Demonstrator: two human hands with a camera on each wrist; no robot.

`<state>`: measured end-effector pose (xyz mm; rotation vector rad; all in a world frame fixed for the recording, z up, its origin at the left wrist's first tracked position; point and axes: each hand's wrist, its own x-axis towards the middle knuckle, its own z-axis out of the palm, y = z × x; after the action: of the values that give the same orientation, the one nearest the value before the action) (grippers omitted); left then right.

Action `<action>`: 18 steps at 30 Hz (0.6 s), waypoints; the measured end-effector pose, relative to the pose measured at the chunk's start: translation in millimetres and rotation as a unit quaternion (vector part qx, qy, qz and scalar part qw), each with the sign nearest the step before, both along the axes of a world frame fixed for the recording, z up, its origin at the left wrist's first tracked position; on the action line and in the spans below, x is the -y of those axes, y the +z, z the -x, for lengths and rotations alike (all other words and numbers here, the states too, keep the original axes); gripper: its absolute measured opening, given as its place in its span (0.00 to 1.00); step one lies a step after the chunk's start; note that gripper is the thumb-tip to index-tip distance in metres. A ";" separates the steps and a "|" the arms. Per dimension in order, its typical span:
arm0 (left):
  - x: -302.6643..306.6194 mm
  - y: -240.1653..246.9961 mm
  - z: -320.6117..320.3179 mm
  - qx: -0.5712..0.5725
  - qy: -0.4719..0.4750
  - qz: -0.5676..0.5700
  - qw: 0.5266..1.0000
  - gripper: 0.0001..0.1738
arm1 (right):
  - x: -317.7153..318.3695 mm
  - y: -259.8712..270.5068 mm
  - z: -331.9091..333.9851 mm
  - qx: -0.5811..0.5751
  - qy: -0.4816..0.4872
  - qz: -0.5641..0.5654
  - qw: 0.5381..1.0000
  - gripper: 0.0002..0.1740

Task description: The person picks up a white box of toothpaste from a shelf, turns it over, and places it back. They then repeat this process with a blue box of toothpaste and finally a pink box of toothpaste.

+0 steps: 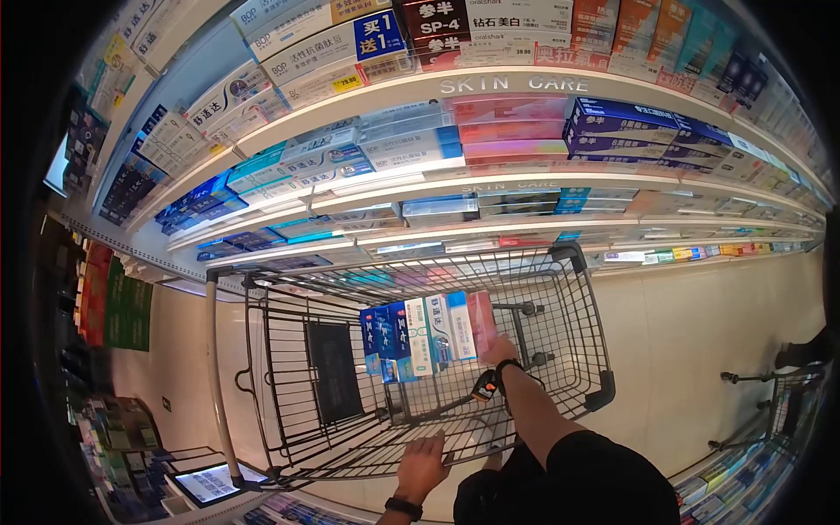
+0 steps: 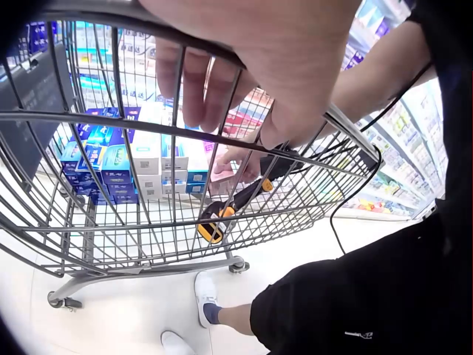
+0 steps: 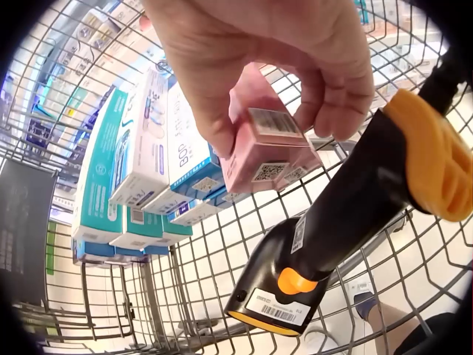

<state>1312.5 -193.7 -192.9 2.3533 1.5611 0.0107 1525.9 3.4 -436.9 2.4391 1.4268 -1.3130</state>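
A row of stacked toothpaste boxes [image 1: 424, 337] in blue, teal and white stands inside a wire shopping cart [image 1: 604, 346]. At the right end of the row, my right hand [image 1: 500, 350] pinches a pink box [image 3: 259, 144] between thumb and fingers, beside a blue-and-white box [image 3: 191, 140]. Below this hand is a black-and-orange handheld barcode scanner [image 3: 295, 266]. My left hand [image 1: 423, 459] rests over the cart's near rim, its fingers [image 2: 194, 89] extended down on the inner side, holding no box.
Shelves [image 1: 525, 83] packed with toothpaste cartons run along the cart's far side. A lit screen [image 1: 214, 483] stands at the lower left. Another cart [image 1: 787, 402] is at the right. A thin black cable [image 2: 334, 214] hangs outside my cart.
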 end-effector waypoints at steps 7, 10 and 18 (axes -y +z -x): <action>2.6 -0.7 -0.1 -0.016 0.004 0.013 1.000 0.29 | 4.3 47.8 -31.0 -0.106 0.054 -0.053 0.992 0.23; 4.2 -1.4 1.1 -0.028 0.007 0.026 0.999 0.30 | 7.2 75.0 -51.4 -0.313 -0.077 0.027 0.946 0.26; -5.4 18.4 10.8 0.171 -0.053 0.047 0.983 0.49 | 76.6 255.8 -96.5 -0.400 0.066 -0.073 0.911 0.21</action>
<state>1301.7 -188.3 -174.5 2.2149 1.2451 0.2962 1622.4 -73.2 -181.1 1.8657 1.8255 -2.4007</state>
